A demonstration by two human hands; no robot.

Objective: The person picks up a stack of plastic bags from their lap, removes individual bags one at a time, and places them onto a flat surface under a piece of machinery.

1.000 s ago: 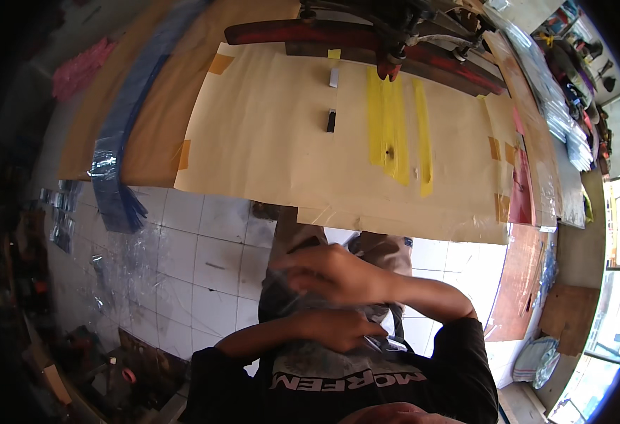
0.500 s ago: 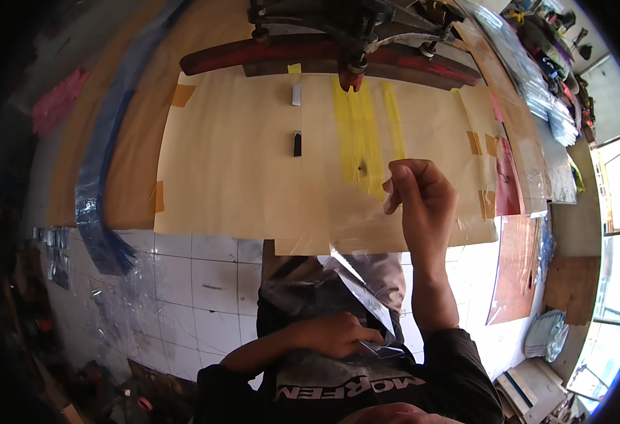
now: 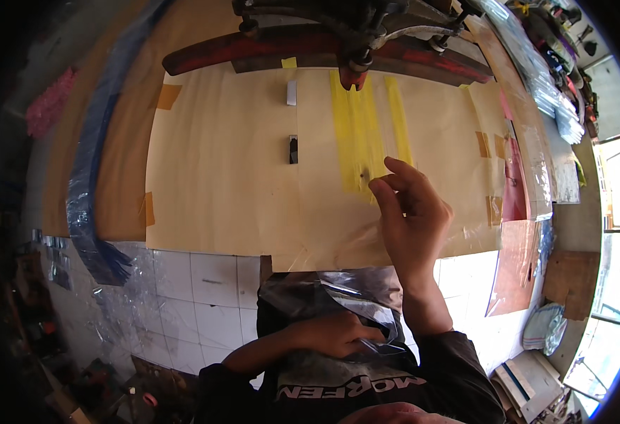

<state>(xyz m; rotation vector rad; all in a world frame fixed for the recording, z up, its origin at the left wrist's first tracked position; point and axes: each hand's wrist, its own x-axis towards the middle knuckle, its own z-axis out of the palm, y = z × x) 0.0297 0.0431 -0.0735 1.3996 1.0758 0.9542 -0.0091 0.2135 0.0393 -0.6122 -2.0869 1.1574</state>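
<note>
My left hand (image 3: 338, 333) is closed at my lap around a clear plastic sheet (image 3: 366, 304), which lies in shiny folds over my legs. My right hand (image 3: 416, 215) hovers over the right half of a tan paper-covered board (image 3: 218, 162). Its index finger and thumb stand apart, and I see nothing between them; the other fingers are curled. Just beyond the fingertips run two yellow tape strips (image 3: 356, 134), the wider one with a small dark spot near its lower end. Left of them, a small white block (image 3: 291, 93) and a dark piece (image 3: 293, 150) sit on the board.
Across the far edge reaches a red and black metal bar (image 3: 267, 48) on a dark frame. A blue plastic strip (image 3: 87, 177) hangs down at the left, near a pink bundle (image 3: 50, 106). Clear plastic sheets (image 3: 536, 71) lie at the far right. White tiles (image 3: 211, 283) show below.
My right hand's index finger and thumb have parted from a pinch. The plastic sheet's raised edge has dropped toward my lap. My left hand stays put; the view has shifted slightly.
</note>
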